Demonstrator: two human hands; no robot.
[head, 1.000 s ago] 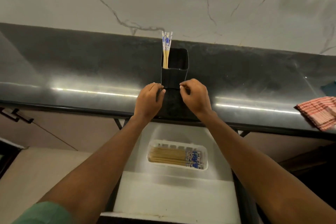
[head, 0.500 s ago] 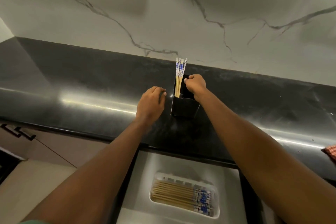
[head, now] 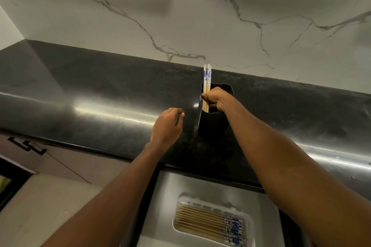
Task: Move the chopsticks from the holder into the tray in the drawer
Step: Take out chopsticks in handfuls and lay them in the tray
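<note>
1. Wall: a white marble-look wall (head: 180, 16) with grey veining fills the upper half of the view.

2. Countertop: a black polished stone countertop (head: 100, 96) runs across the view below the wall.

3. Drawer: an open grey metal-lined drawer (head: 166, 196) stands out under the front edge of the countertop.

4. Tray: a white rectangular plastic tray (head: 250, 224) with rounded corners sits inside the drawer. It contains a row of chopsticks (head: 200, 220) laid flat, side by side, with the patterned ends to the right.

5. Holder: a black rectangular open-topped holder (head: 212, 124) stands upright on the countertop, directly behind the drawer.

6. Right hand: the right hand (head: 217, 99) is at the mouth of the holder. Its thumb and fingers are curled round the upright bundle, gripping it at rim level.

7. Left hand: the left hand (head: 166, 126) hovers over the countertop, left of the holder and apart from it. Its fingers are loosely curled and hold nothing.

8. Upright bundle: a small bundle of chopsticks (head: 206, 78) stands against the left inner side of the holder.
   - Shafts: pale wood colour, slender, straight.
   - Upper ends: white with a blue printed pattern.
   - Position: the patterned ends project above the rim; the lower ends are inside the holder, hidden from view.

9. Cabinet handles: black angular cabinet handles (head: 28, 145) show at the left, below the countertop.
</note>
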